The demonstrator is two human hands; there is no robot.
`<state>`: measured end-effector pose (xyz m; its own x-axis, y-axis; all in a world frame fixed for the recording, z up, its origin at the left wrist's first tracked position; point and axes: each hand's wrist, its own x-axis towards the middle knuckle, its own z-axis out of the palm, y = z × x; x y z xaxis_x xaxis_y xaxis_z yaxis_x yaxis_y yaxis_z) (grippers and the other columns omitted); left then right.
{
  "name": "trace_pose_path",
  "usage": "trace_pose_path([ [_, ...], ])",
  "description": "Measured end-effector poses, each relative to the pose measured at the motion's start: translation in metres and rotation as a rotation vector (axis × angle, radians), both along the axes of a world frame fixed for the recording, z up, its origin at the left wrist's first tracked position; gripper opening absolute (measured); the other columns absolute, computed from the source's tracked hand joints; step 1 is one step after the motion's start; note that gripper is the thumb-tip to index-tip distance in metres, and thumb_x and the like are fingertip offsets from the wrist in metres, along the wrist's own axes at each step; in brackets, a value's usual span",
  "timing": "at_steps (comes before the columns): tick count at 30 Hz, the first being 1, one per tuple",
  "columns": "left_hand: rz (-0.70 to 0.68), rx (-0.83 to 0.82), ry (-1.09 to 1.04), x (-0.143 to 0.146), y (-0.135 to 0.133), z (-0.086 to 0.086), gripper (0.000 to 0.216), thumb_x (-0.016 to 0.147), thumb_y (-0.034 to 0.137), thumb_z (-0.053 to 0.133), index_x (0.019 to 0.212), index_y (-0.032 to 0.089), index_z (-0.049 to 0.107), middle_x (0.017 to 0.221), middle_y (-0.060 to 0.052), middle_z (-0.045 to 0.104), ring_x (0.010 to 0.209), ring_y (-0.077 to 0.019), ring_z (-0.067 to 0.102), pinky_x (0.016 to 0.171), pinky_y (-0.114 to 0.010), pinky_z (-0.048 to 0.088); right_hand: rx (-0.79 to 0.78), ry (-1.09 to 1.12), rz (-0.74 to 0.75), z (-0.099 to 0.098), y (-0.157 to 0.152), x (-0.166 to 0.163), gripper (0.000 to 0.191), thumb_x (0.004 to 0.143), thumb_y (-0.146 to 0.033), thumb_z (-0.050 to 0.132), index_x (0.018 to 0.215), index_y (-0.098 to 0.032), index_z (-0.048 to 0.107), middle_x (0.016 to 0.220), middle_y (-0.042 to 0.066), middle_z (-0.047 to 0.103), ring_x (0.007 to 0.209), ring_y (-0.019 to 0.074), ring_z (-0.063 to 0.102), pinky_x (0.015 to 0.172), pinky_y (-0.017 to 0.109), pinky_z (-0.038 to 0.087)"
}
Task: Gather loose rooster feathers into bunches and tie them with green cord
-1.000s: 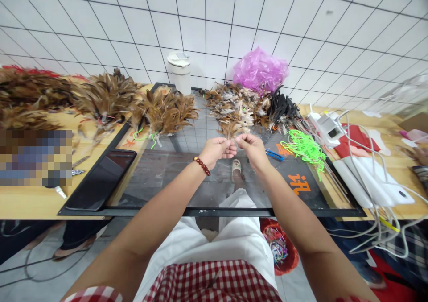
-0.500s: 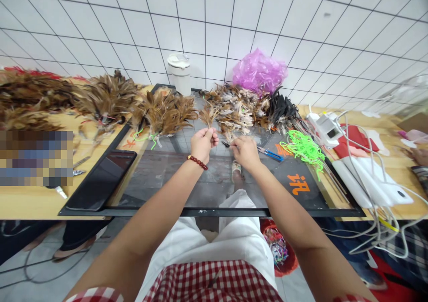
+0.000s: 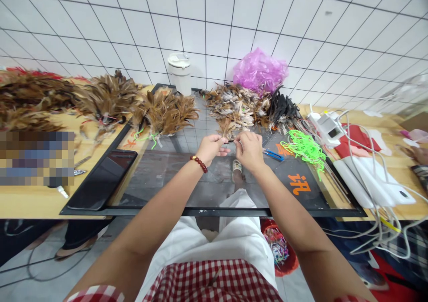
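Observation:
My left hand (image 3: pixel 211 147), with a red bead bracelet at the wrist, pinches the quill end of a small bunch of brown feathers (image 3: pixel 227 127) over the glass table top (image 3: pixel 167 168). My right hand (image 3: pixel 249 148) is closed close beside it, fingertips nearly meeting the left ones at the quills; what it pinches is too small to make out. A loose heap of brown and white feathers (image 3: pixel 234 103) lies just beyond both hands. Blue-handled scissors (image 3: pixel 273 155) rest on the glass to the right of my right hand.
Tied brown feather bundles (image 3: pixel 163 110) and more feathers (image 3: pixel 36 94) lie left. Black feathers (image 3: pixel 282 105), a pink plastic bag (image 3: pixel 259 70), green cords (image 3: pixel 306 148), a white cup (image 3: pixel 179 72), a dark tablet (image 3: pixel 100 179) and white cables (image 3: pixel 374 177) surround the work spot. A red bin (image 3: pixel 279 248) sits under the table.
My left hand came back down to the centre with the feather bunch. My right hand left the scissors area and moved up to meet it.

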<state>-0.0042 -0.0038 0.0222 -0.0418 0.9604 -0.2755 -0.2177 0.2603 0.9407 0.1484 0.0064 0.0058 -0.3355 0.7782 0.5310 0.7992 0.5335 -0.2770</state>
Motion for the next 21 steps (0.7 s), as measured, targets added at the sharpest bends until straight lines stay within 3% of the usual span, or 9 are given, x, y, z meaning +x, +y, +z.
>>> trace_pose_path([
  [5,-0.039,0.022,-0.026,0.0,-0.002,0.0,0.013,0.08,0.013,0.06,0.068,0.009,0.061,0.062,-0.004,0.062,0.05,-0.0089,0.059,0.054,-0.022,0.049,-0.065,0.207,0.024,-0.003,0.004,0.0,0.014,0.087,-0.029,0.05,0.092,-0.02,0.06,0.1,0.009,0.063,0.095,0.0233,0.052,0.09,0.039,0.032],
  [9,-0.036,0.069,-0.082,0.0,-0.002,0.0,0.014,0.081,0.014,0.059,0.068,0.009,0.061,0.059,-0.003,0.061,0.05,-0.0074,0.057,0.054,-0.021,0.049,-0.373,0.667,0.193,-0.012,0.013,-0.003,0.033,0.078,-0.043,0.063,0.101,-0.02,0.061,0.096,0.006,0.065,0.084,0.0189,0.057,0.079,0.032,0.043],
  [12,-0.064,0.055,-0.121,0.002,-0.003,0.001,0.012,0.079,0.015,0.062,0.069,0.01,0.061,0.063,-0.005,0.064,0.053,-0.0091,0.06,0.056,-0.022,0.051,-0.541,0.82,0.235,-0.016,0.019,-0.003,0.028,0.076,-0.046,0.062,0.084,-0.02,0.064,0.079,0.002,0.064,0.074,0.0163,0.056,0.072,0.03,0.043],
  [14,-0.031,0.029,-0.135,0.002,-0.003,0.001,0.01,0.079,0.015,0.063,0.07,0.01,0.061,0.068,-0.006,0.067,0.058,-0.0113,0.064,0.059,-0.024,0.053,-0.515,0.802,0.2,-0.015,0.02,-0.001,0.024,0.077,-0.044,0.06,0.075,-0.02,0.062,0.07,0.0,0.06,0.067,0.0149,0.052,0.068,0.029,0.042],
  [17,0.026,-0.012,-0.118,0.0,-0.002,0.001,0.011,0.078,0.016,0.065,0.07,0.01,0.06,0.068,-0.007,0.068,0.058,-0.0131,0.066,0.059,-0.025,0.054,-0.331,0.677,0.122,-0.01,0.018,0.002,0.018,0.081,-0.036,0.054,0.073,-0.021,0.059,0.071,0.0,0.059,0.069,0.0156,0.052,0.071,0.03,0.041],
  [21,-0.062,-0.061,-0.114,-0.002,-0.003,0.002,0.013,0.075,0.018,0.069,0.07,0.009,0.061,0.064,-0.009,0.068,0.055,-0.0136,0.065,0.057,-0.024,0.054,-0.173,0.505,0.104,-0.004,0.013,0.002,0.015,0.083,-0.029,0.051,0.072,-0.022,0.057,0.078,0.003,0.062,0.078,0.0182,0.055,0.077,0.031,0.042],
])
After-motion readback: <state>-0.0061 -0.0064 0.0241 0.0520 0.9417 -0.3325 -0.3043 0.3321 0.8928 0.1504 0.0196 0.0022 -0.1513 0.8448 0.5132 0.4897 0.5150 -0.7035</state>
